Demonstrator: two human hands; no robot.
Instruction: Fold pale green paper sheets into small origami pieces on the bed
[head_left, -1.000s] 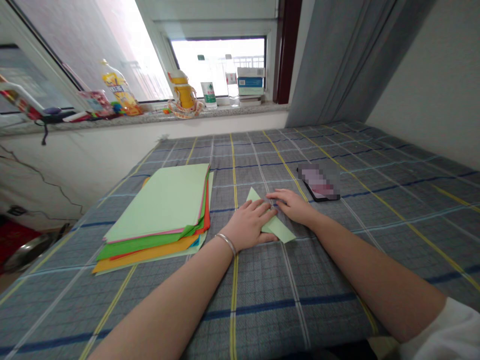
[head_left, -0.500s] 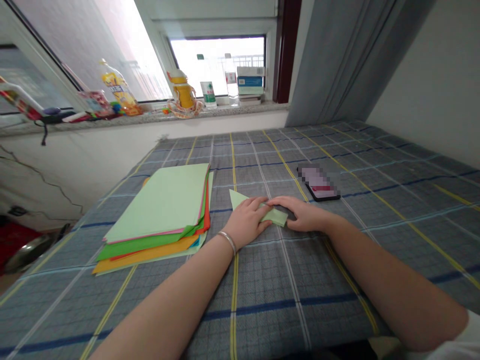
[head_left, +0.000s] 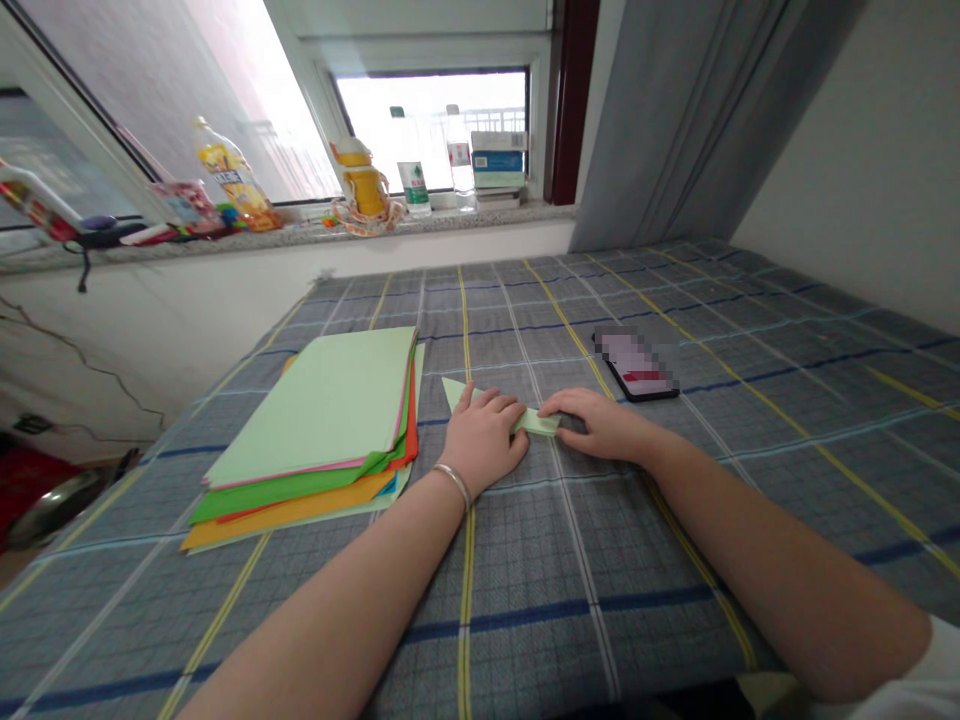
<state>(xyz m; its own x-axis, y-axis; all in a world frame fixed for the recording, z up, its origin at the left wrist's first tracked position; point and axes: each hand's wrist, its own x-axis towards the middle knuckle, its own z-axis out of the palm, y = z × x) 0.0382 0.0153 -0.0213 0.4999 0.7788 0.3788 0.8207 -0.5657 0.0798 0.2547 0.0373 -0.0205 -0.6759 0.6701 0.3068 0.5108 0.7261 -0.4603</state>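
Note:
A folded piece of light green paper (head_left: 541,421) lies on the plaid bedsheet (head_left: 570,570) in front of me. My left hand (head_left: 480,440), with a silver bracelet on its wrist, lies flat on the paper's left part, fingers stretched out. My right hand (head_left: 600,425) presses its fingertips on the paper's right end. A corner of the paper sticks out beyond the left hand's fingers. Neither hand lifts the paper off the sheet.
A stack of coloured paper sheets (head_left: 322,425), light green on top, lies to the left. A phone (head_left: 637,365) rests to the right, beyond my right hand. Bottles and boxes (head_left: 420,170) stand on the windowsill. A grey curtain (head_left: 675,120) hangs at the right.
The green paper has turned and shifted left under my hands and looks narrower now. Both hands slid slightly left along it.

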